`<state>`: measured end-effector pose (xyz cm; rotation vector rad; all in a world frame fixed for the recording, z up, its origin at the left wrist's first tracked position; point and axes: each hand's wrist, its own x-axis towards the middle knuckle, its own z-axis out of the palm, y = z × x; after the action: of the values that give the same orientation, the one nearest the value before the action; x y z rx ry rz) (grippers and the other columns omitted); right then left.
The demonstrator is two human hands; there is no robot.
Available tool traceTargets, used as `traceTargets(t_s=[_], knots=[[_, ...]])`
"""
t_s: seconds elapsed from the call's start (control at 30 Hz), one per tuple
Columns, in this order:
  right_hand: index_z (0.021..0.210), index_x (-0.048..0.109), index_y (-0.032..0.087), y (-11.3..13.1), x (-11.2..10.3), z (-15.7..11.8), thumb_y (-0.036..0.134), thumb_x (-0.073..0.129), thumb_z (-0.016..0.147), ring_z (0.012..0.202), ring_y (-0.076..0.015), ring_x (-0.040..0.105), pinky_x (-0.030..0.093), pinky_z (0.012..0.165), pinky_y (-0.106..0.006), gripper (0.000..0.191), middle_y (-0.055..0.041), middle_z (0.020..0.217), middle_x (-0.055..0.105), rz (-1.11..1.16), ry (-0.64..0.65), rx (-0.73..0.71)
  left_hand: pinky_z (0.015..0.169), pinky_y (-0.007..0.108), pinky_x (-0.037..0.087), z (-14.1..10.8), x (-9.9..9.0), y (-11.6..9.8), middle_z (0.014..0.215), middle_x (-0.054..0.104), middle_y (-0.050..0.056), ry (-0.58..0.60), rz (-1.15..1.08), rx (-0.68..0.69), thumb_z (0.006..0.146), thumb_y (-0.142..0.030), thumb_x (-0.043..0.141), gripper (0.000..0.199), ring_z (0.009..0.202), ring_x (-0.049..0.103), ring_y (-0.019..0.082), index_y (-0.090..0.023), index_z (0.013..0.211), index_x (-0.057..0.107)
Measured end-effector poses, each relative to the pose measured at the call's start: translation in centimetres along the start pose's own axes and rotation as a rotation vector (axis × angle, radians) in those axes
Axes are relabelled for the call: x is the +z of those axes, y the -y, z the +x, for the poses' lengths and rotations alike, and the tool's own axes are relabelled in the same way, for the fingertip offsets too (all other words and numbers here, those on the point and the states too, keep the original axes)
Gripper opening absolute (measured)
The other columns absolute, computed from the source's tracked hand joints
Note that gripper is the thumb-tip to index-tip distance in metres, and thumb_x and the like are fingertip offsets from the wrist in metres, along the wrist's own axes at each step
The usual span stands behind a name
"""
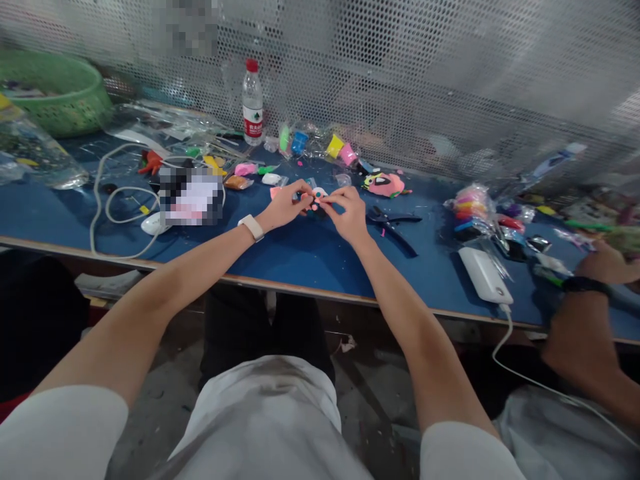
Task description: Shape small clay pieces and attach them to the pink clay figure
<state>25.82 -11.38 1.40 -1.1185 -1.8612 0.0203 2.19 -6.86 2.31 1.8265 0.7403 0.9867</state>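
My left hand (286, 207), with a pale band on its wrist, pinches the left side of a small clay figure (317, 194) above the blue table. White, orange-pink and teal parts show on the figure; the fingers cover the rest of it. From the other side, my right hand (350, 213) has its thumb and fingers closed on the same figure. To the right of my right hand lie dark-handled pliers (393, 223). Behind them rests a larger pink clay figure (385, 185) with green and yellow parts.
A water bottle (253, 107) stands at the back near the perforated metal panel. Bagged clay (471, 207) and a white power bank (485, 277) with a cable lie on the right. A co-worker's hand (607, 263) is at far right. A green basket (60, 100) sits at far left.
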Motion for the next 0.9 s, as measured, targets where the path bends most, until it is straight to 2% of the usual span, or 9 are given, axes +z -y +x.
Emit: traceTargets(t_s=[0.17,0.23,0.4,0.57,0.73,0.9], knots=[[0.110,0.092,0.032,0.1,-0.1,0.0,0.082,0.068,0.107,0.104,-0.0330,0.072,0.062,0.108,-0.058,0.056,-0.0100,0.105,0.079,0.052,0.057,0.023,0.091,0.043,0.074,0.0,0.0,0.6,0.131,0.076,0.013,-0.025,-0.032,-0.057,0.104,-0.042,0.085,0.051,0.101,0.081,0.023,-0.024,0.145,0.060],[0.112,0.092,0.032,0.3,-0.5,0.1,0.082,0.070,0.106,0.105,-0.0333,0.073,0.062,0.108,-0.059,0.054,-0.0102,0.109,0.081,0.077,0.095,0.049,0.091,0.041,0.074,0.1,-0.1,0.8,0.131,0.078,0.013,-0.014,-0.051,-0.101,0.103,-0.042,0.087,0.057,0.103,0.082,0.023,-0.024,0.149,0.058],[0.109,0.091,0.031,0.1,-1.3,0.3,0.075,0.072,0.107,0.102,-0.0317,0.074,0.065,0.104,-0.058,0.048,-0.0107,0.115,0.080,0.091,0.136,0.052,0.082,0.037,0.074,0.3,-0.6,0.8,0.121,0.082,0.013,0.015,-0.098,-0.187,0.102,-0.048,0.089,0.054,0.096,0.084,0.022,-0.020,0.143,0.067],[0.110,0.090,0.031,0.1,-1.2,0.3,0.069,0.069,0.111,0.101,-0.0316,0.073,0.065,0.103,-0.058,0.044,-0.0103,0.114,0.078,0.070,0.163,0.029,0.081,0.035,0.074,0.2,-0.8,0.8,0.118,0.084,0.014,0.048,-0.085,-0.155,0.100,-0.049,0.092,0.052,0.095,0.085,0.022,-0.017,0.138,0.075],[0.114,0.089,0.031,0.6,-0.8,0.2,0.066,0.067,0.112,0.105,-0.0317,0.073,0.065,0.103,-0.054,0.042,-0.0099,0.113,0.078,0.032,0.168,-0.021,0.080,0.033,0.073,0.2,-0.7,0.9,0.128,0.083,0.016,0.042,-0.075,-0.125,0.101,-0.046,0.090,0.046,0.098,0.085,0.021,-0.018,0.135,0.076],[0.110,0.089,0.030,0.5,-0.5,0.2,0.061,0.064,0.115,0.107,-0.0320,0.072,0.063,0.105,-0.054,0.040,-0.0105,0.113,0.078,0.016,0.156,-0.051,0.079,0.032,0.073,0.1,-0.6,0.8,0.123,0.083,0.014,0.044,-0.083,-0.122,0.100,-0.042,0.092,0.044,0.097,0.084,0.021,-0.017,0.133,0.076]])
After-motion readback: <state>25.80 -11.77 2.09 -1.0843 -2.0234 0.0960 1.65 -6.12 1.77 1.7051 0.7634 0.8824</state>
